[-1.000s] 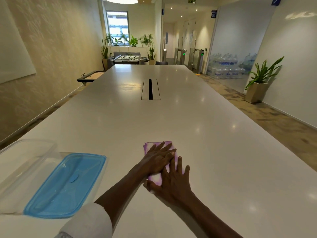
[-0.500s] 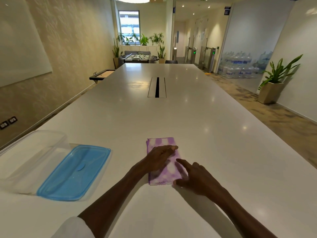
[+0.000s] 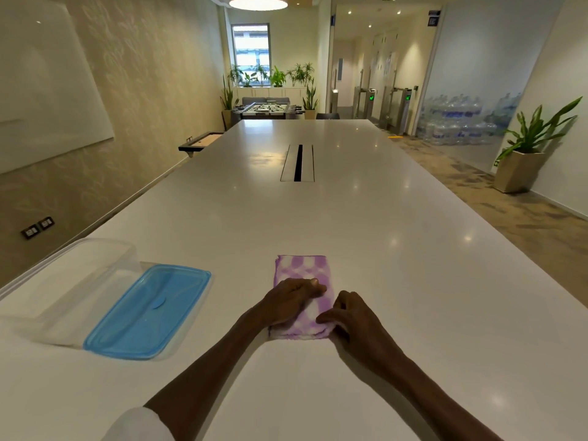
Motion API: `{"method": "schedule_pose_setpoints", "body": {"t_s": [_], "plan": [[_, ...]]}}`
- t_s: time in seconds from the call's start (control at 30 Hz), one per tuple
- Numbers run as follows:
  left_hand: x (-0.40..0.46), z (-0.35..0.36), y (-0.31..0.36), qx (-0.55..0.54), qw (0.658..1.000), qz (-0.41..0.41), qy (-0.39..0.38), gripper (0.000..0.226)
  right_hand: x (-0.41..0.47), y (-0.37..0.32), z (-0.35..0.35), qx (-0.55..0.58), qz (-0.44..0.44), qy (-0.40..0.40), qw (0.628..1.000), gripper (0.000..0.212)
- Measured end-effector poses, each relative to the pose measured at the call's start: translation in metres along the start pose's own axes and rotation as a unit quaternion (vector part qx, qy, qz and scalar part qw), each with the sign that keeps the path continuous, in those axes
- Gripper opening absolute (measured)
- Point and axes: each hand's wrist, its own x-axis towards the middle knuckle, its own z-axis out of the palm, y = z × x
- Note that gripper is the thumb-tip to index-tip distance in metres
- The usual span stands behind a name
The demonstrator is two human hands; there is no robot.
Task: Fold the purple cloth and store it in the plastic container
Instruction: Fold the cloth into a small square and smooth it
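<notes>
The purple-and-white checked cloth point(image 3: 302, 269) lies folded into a narrow rectangle on the white table point(image 3: 397, 265), straight ahead of me. My left hand point(image 3: 288, 302) rests on its near left part with fingers curled over the fabric. My right hand point(image 3: 354, 318) grips the cloth's near right edge, thumb on top. The near end of the cloth is partly hidden under both hands. The clear plastic container point(image 3: 79, 275) stands open at the left, apart from the cloth, with its blue lid point(image 3: 149, 310) lying flat beside it.
The long table has a cable slot point(image 3: 298, 162) in its middle. A wall runs along the left side. A potted plant point(image 3: 525, 154) stands on the floor at the right, and more plants and a foosball table are at the far end.
Both hands lay flat on the cloth a second ago; they have slid back to its near end and now grasp its edges. More of the far part of the cloth shows.
</notes>
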Motion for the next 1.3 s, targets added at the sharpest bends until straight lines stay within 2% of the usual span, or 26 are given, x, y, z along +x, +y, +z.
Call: {"method": "schedule_pose_setpoints", "body": {"t_s": [0.1,0.23,0.37,0.47,0.57,0.63,0.7,0.8,0.97,1.07,1.13,1.23,1.3], "plan": [[-0.005,-0.004,0.005,-0.003,0.999,0.022,-0.028,0.04,-0.005,0.004,-0.005,0.002,-0.049,0.006,0.999,0.022],[-0.011,-0.01,0.013,0.016,0.998,0.043,-0.051,0.04,-0.004,0.0,-0.016,0.112,-0.054,0.025,0.992,0.027],[-0.018,-0.013,0.024,-0.037,0.995,0.006,-0.093,0.045,-0.001,-0.008,-0.033,0.166,-0.008,0.028,0.986,0.027],[-0.027,-0.015,0.036,-0.055,0.995,0.044,-0.068,0.05,0.001,-0.014,-0.04,0.169,0.004,0.061,0.984,0.014],[-0.04,-0.018,0.049,0.032,0.993,0.106,-0.037,0.05,0.007,-0.016,-0.045,0.193,0.017,0.091,0.977,0.014],[-0.054,-0.019,0.06,0.145,0.977,0.152,-0.03,0.075,0.011,-0.016,-0.048,0.211,0.023,0.106,0.971,0.018],[-0.063,-0.017,0.067,0.257,0.941,0.221,-0.019,0.09,0.014,-0.015,-0.052,0.214,0.024,0.122,0.969,0.02],[-0.064,-0.018,0.065,0.3,0.903,0.306,0.029,0.079,0.019,-0.012,-0.055,0.234,0.03,0.143,0.961,0.022],[-0.061,-0.024,0.059,0.297,0.88,0.347,0.129,0.044,0.02,-0.003,-0.061,0.252,0.025,0.166,0.953,0.023],[-0.057,-0.027,0.056,0.312,0.862,0.373,0.141,0.033,0.019,0.001,-0.067,0.242,0.02,0.162,0.957,0.027],[-0.055,-0.03,0.055,0.314,0.856,0.388,0.135,0.03,0.018,0.002,-0.073,0.203,-0.015,0.161,0.966,0.03],[-0.053,-0.033,0.054,0.303,0.857,0.396,0.128,0.029,0.014,0.004,-0.082,0.134,-0.075,0.158,0.975,0.027],[-0.053,-0.031,0.052,0.294,0.86,0.396,0.135,0.027,0.01,0.004,-0.084,0.119,-0.066,0.147,0.98,0.031]]}}
